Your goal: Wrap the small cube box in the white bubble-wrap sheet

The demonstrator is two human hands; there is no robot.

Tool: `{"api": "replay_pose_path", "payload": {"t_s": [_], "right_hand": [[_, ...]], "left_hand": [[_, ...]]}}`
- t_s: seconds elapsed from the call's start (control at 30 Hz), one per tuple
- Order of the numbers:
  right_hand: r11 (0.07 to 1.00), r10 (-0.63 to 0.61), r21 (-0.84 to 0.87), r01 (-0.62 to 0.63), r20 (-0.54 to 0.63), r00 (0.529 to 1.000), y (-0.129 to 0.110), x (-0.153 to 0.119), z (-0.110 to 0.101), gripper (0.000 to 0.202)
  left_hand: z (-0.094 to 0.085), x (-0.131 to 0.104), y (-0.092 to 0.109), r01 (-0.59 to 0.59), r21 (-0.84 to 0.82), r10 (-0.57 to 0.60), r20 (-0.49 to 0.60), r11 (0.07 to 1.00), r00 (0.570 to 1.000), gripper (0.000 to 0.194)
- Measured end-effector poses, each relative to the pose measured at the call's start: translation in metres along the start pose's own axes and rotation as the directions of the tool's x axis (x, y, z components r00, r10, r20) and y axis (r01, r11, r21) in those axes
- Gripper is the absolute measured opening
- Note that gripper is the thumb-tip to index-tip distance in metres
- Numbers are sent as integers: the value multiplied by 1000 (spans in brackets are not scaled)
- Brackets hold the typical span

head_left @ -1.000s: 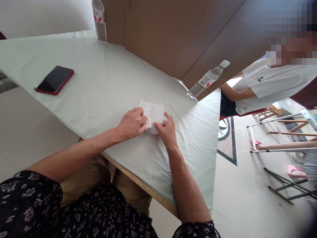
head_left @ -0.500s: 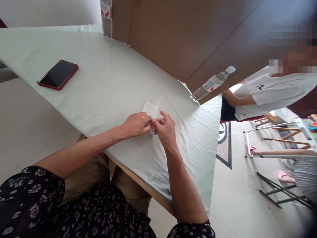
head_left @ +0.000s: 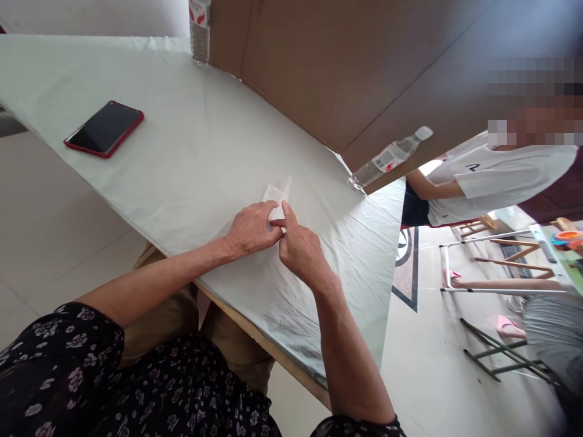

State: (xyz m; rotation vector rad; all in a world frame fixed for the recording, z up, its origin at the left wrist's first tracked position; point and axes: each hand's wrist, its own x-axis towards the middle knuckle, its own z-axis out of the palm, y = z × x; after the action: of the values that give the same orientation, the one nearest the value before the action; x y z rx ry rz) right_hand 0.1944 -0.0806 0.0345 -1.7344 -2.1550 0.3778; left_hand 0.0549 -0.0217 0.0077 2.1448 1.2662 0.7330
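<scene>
A thin, crumpled white sheet (head_left: 273,193) stands up from the tablecloth between my two hands; whether it is tissue or plastic film I cannot tell. My left hand (head_left: 254,229) is closed on its lower part, thumb and fingers bent around it. From the right, my right hand (head_left: 301,249) meets the left fingertips. Its index finger points up along the sheet's edge, and the other fingers are curled in at the sheet's lower end, partly hidden.
A phone in a red case (head_left: 105,128) lies on the pale green tablecloth (head_left: 182,158). A large brown board (head_left: 310,67) stands across the table, with a water bottle (head_left: 199,33) and another bottle (head_left: 389,159) against it. Beyond, at right, sits a person in a white shirt (head_left: 510,182).
My right hand has turned over so its back faces up, with the index finger now raised along the sheet. The left fingers have opened slightly around it. The view has shifted a little.
</scene>
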Motion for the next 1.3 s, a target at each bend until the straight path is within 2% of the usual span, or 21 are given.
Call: {"api": "replay_pose_path", "payload": {"t_s": [0.1, 0.23, 0.3, 0.4, 0.43, 0.5, 0.6, 0.73, 0.8, 0.9, 1.0, 1.1, 1.17, 1.23, 1.3], "right_hand": [[995, -28, 99, 22, 57, 998, 7, 10, -14, 77], [949, 23, 312, -52, 95, 995, 16, 17, -19, 67], [897, 115, 429, -102, -3, 993, 23, 18, -15, 57], [870, 267, 477, -128, -236, 934, 38, 20, -5, 48], [883, 276, 452, -126, -283, 919, 42, 21, -1, 47], [917, 243, 383, -115, -304, 921, 49, 26, 6, 48], [946, 197, 303, -119, -243, 950, 53, 36, 14, 50], [952, 173, 283, -119, -173, 970, 55, 45, 20, 46], [941, 191, 318, -116, -216, 958, 60, 47, 21, 42], [888, 317, 420, -189, -260, 912, 73, 53, 22, 42], [754, 479, 563, -337, -120, 870, 86, 66, 23, 52], [635, 530, 657, -406, 12, 848, 91, 84, 25, 60], [622, 514, 666, -413, 52, 856, 89, 96, 25, 53], [641, 480, 649, -411, 79, 874, 87, 106, 24, 36], [657, 427, 645, -391, 108, 898, 84, 113, 23, 28]], "left_hand": [[9, -1, -2, -57, 59, 60, -50, 997, 997, 44], [17, -1, -8, -89, 39, 92, -63, 995, 994, 44], [19, -1, -10, -89, 43, 92, -61, 995, 994, 48], [18, -2, -9, -81, 68, 85, -47, 994, 995, 54], [18, -2, -8, -84, 78, 88, -47, 993, 995, 56], [17, -3, -8, -105, 116, 113, -63, 988, 992, 57], [14, -4, -8, -174, 211, 193, -71, 962, 979, 55], [12, -3, -10, -239, 318, 256, -12, 918, 967, 38], [11, -3, -10, -237, 337, 254, -5, 911, 967, 31], [12, -2, -9, -228, 328, 249, -23, 917, 968, 25], [13, -2, -9, -229, 325, 254, -35, 918, 967, 21], [14, -2, -10, -235, 327, 264, -45, 915, 964, 21], [14, -3, -10, -237, 329, 267, -47, 914, 963, 22], [15, -3, -10, -241, 331, 271, -47, 913, 962, 22], [15, -3, -11, -243, 329, 273, -50, 913, 961, 21]]}}
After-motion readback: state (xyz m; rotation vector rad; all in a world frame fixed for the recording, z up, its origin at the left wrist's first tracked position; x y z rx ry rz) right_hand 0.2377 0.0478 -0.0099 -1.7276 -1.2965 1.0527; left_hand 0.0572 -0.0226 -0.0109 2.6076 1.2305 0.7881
